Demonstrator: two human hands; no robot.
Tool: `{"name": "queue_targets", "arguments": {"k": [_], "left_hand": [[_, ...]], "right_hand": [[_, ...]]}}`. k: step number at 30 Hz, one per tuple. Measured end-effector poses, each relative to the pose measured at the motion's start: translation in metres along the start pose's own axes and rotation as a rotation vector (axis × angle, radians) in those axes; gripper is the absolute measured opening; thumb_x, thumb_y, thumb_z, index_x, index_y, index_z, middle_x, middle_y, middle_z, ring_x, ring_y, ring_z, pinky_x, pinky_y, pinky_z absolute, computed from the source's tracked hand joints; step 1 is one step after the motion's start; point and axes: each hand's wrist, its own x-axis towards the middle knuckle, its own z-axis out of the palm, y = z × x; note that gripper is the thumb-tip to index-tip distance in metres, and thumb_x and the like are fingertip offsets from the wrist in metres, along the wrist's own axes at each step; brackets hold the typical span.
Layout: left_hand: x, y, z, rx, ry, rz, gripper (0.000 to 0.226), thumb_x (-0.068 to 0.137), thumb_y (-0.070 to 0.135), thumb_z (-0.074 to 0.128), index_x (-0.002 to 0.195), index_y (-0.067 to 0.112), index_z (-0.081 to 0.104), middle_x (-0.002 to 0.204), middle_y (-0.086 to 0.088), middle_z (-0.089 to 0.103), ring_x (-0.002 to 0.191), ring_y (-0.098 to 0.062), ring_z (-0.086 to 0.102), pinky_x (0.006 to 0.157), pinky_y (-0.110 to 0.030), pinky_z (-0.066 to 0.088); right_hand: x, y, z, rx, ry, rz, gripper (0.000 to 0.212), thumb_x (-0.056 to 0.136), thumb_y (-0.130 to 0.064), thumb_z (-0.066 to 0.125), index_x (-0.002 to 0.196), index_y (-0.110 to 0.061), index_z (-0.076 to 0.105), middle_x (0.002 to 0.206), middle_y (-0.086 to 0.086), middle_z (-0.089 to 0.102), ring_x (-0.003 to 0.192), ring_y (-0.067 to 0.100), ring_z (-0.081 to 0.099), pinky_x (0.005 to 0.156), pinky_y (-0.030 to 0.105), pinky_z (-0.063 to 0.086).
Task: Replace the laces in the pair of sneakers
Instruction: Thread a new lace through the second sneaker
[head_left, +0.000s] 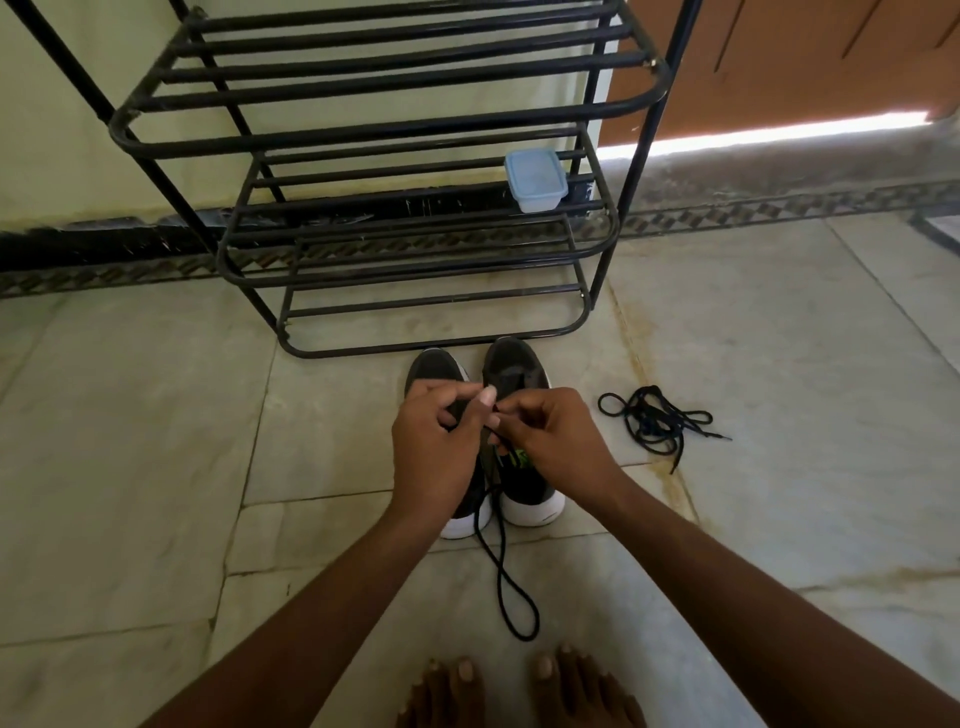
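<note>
the pair of black sneakers with white soles (524, 499) was set side by side on the pale stone floor (156, 467), just near of the black metal shoe rack (415, 249). above them a black round lace (506, 571) was pinched by the curled fingers of the left hand (436, 447) and the right hand (556, 441), its loop trailing near on the floor. a loose bundle of black laces (654, 421) was seen to the right. the trailing loop could be snagged or an eyelet missed if the lace were pulled carelessly.
</note>
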Motion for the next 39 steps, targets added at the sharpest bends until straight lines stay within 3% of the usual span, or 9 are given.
{"name": "queue_targets", "arguments": {"k": [4,9,14,19,24,30,35,37,39], "left_hand": [[-0.001,0.002,0.001,-0.065,0.061,-0.035,0.010,0.098,0.020,0.066,0.094,0.021,0.075,0.094,0.007,0.070,0.080,0.000,0.064,0.072,-0.013,0.050],[-0.005,0.010,0.006,-0.237,-0.043,-0.194,0.034,0.107,0.028,0.048,0.098,0.008,0.074,0.082,0.001,0.073,0.071,0.004,0.066,0.060,-0.007,0.047],[-0.009,0.001,0.014,-0.212,-0.058,-0.129,0.010,0.094,0.021,0.072,0.098,0.013,0.075,0.081,0.001,0.076,0.077,-0.009,0.073,0.068,-0.014,0.054],[0.003,-0.007,0.018,-0.147,-0.004,-0.105,0.005,0.093,0.015,0.073,0.091,0.012,0.077,0.080,0.002,0.075,0.075,-0.007,0.072,0.065,-0.013,0.054],[0.032,-0.016,0.016,-0.138,-0.035,-0.065,0.015,0.098,0.008,0.063,0.102,0.009,0.078,0.087,-0.003,0.076,0.079,-0.012,0.073,0.075,-0.019,0.058],[0.072,-0.033,0.041,0.159,-0.137,-0.013,0.009,0.092,0.011,0.073,0.100,0.015,0.074,0.074,0.006,0.070,0.058,-0.002,0.067,0.064,-0.019,0.057],[0.094,-0.051,0.069,0.243,-0.243,-0.024,0.007,0.093,0.012,0.073,0.093,0.015,0.079,0.082,0.005,0.073,0.075,-0.005,0.067,0.080,-0.023,0.056],[0.099,-0.050,0.079,0.277,-0.280,-0.027,0.008,0.093,0.010,0.072,0.091,0.013,0.080,0.086,0.001,0.074,0.081,-0.006,0.065,0.083,-0.020,0.051],[0.101,-0.049,0.086,0.286,-0.294,-0.070,0.011,0.091,0.007,0.073,0.084,0.014,0.079,0.081,0.001,0.071,0.081,-0.008,0.066,0.085,-0.021,0.052]], "right_hand": [[-0.006,0.003,-0.004,0.023,-0.022,0.042,0.012,0.096,-0.015,0.068,0.089,-0.011,0.077,0.074,0.000,0.075,0.071,0.017,0.074,0.076,0.036,0.061],[-0.011,0.010,-0.005,0.047,-0.011,0.055,0.011,0.096,-0.013,0.068,0.090,-0.010,0.077,0.070,0.002,0.074,0.063,0.018,0.071,0.068,0.026,0.056],[-0.009,0.014,-0.003,0.058,0.003,0.047,0.013,0.097,-0.013,0.067,0.092,-0.009,0.078,0.070,-0.001,0.074,0.064,0.014,0.071,0.066,0.021,0.053],[-0.007,0.021,0.000,0.031,-0.032,0.089,0.012,0.096,-0.017,0.069,0.092,-0.010,0.078,0.075,-0.002,0.076,0.071,0.011,0.074,0.073,0.027,0.059],[0.000,0.030,-0.006,-0.166,0.006,0.181,0.014,0.087,-0.030,0.078,0.096,-0.019,0.078,0.080,-0.007,0.077,0.075,0.001,0.072,0.081,0.030,0.061],[0.022,0.036,-0.031,-0.233,0.021,0.252,0.036,0.077,-0.035,0.086,0.105,-0.015,0.076,0.081,-0.008,0.076,0.077,0.000,0.072,0.081,0.022,0.060],[0.039,0.034,-0.038,-0.537,-0.007,0.180,0.041,0.080,-0.033,0.082,0.112,-0.011,0.070,0.102,0.005,0.070,0.096,0.020,0.064,0.086,0.037,0.055],[0.046,0.040,-0.038,-0.618,-0.076,0.181,0.044,0.079,-0.027,0.079,0.117,-0.009,0.065,0.104,0.008,0.064,0.099,0.024,0.059,0.083,0.037,0.052],[0.051,0.050,-0.034,-0.671,-0.126,0.188,0.034,0.076,-0.023,0.073,0.105,-0.012,0.059,0.093,0.005,0.058,0.094,0.026,0.057,0.066,0.026,0.044]]}}
